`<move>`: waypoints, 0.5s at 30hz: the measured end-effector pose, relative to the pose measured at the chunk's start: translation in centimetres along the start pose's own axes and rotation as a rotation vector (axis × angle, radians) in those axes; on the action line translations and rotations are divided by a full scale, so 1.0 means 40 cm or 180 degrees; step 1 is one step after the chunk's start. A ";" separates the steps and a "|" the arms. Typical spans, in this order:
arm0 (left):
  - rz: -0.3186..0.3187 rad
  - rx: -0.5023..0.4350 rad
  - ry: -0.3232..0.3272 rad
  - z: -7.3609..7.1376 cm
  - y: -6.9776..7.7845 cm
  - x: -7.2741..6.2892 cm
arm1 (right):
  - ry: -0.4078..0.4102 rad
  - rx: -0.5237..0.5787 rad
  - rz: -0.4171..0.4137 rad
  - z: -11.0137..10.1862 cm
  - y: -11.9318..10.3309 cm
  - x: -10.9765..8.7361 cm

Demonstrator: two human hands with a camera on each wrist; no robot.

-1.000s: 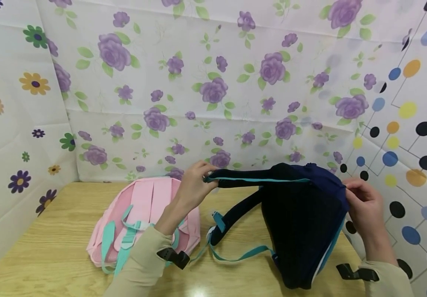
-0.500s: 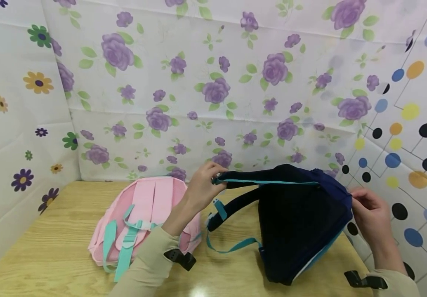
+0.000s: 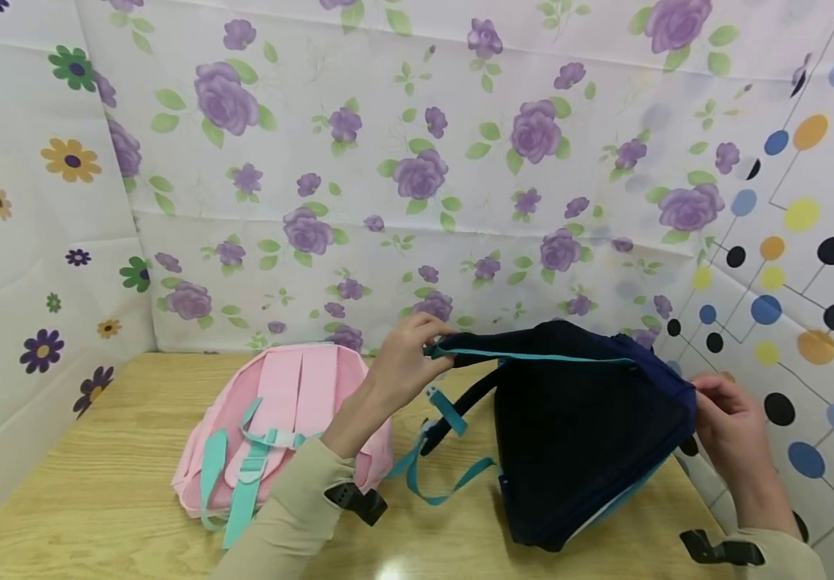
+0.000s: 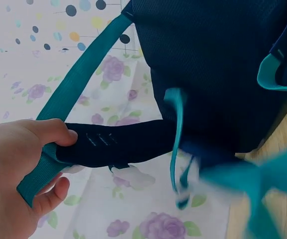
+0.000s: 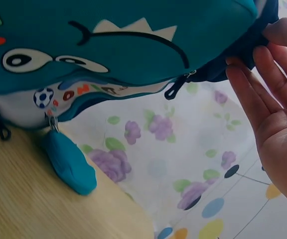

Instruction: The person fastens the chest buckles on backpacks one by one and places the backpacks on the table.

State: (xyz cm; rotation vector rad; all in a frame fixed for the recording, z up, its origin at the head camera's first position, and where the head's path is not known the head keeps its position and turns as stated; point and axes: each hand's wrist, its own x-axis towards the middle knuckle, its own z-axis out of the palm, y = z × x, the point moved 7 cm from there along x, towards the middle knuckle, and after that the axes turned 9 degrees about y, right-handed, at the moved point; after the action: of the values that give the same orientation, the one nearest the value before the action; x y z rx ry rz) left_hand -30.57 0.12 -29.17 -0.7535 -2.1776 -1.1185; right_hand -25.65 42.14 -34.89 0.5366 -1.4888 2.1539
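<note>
A dark navy backpack (image 3: pixel 583 435) with teal webbing leans tilted on the right part of the table. My left hand (image 3: pixel 411 358) pinches the end of its padded shoulder strap (image 4: pixel 118 143), thumb on top, and pulls it out to the left. The other strap (image 3: pixel 453 415) hangs below with a loose teal webbing loop. At the backpack's right edge my right hand (image 3: pixel 732 427) pinches the navy fabric between thumb and fingers. In the right wrist view the backpack's teal front (image 5: pixel 133 45) shows a cartoon face, a zipper pull (image 5: pixel 176 88) and a dangling teal charm (image 5: pixel 70 164).
A pink backpack (image 3: pixel 279 387) with mint straps lies on the left of the wooden table (image 3: pixel 97 483). Flowered cloth (image 3: pixel 358 161) hangs behind the table, and a dotted cloth (image 3: pixel 815 322) borders it at right.
Both hands have moved slightly right, still holding the strap and the edge. The navy backpack has turned, its lower end swinging left and its back panel facing the head camera more.
</note>
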 end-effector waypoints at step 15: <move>0.0202 0.0032 -0.0166 0.019 0.003 -0.011 | -0.0186 -0.1753 0.0406 -0.069 0.061 -0.046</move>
State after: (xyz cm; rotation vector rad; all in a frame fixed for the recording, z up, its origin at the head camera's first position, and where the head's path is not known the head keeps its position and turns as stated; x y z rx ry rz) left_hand -30.36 0.72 -29.78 -0.8502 -2.1847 -1.0664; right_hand -25.71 43.72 -38.71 0.3136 -2.0896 1.7066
